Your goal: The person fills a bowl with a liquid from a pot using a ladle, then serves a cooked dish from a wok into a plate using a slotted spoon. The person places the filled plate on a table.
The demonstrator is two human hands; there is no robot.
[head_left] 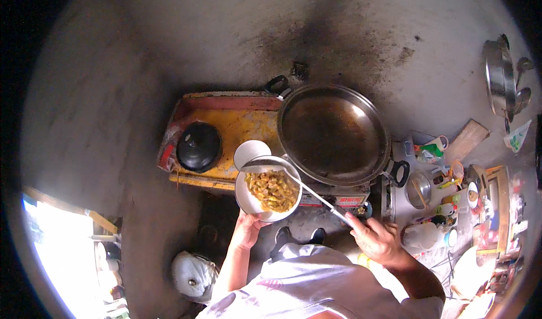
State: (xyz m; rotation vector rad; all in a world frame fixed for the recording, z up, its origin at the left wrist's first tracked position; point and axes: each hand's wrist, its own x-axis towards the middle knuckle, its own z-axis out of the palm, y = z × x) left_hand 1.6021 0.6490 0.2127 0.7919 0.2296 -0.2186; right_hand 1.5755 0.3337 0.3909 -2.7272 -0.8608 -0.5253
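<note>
My left hand (248,228) grips the near rim of a white bowl (244,197). In the bowl lies a heap of chopped, yellow-brown cooked food (272,192). My right hand (377,241) is closed round the long handle of a metal ladle (316,196), whose head rests over the far side of the bowl; whether it touches the food I cannot tell. Beyond, a wide two-handled wok (333,138) sits on the stove, its inside brown and shiny with a thin film. A second white bowl (252,151) stands just past the held one, partly hidden.
A black lidded pot (199,147) stands on the worn yellow metal counter (240,124). To the right are a steel bowl (418,189), jars and packets. A pan (499,76) hangs on the soot-stained wall. A white covered container (193,278) sits low at left.
</note>
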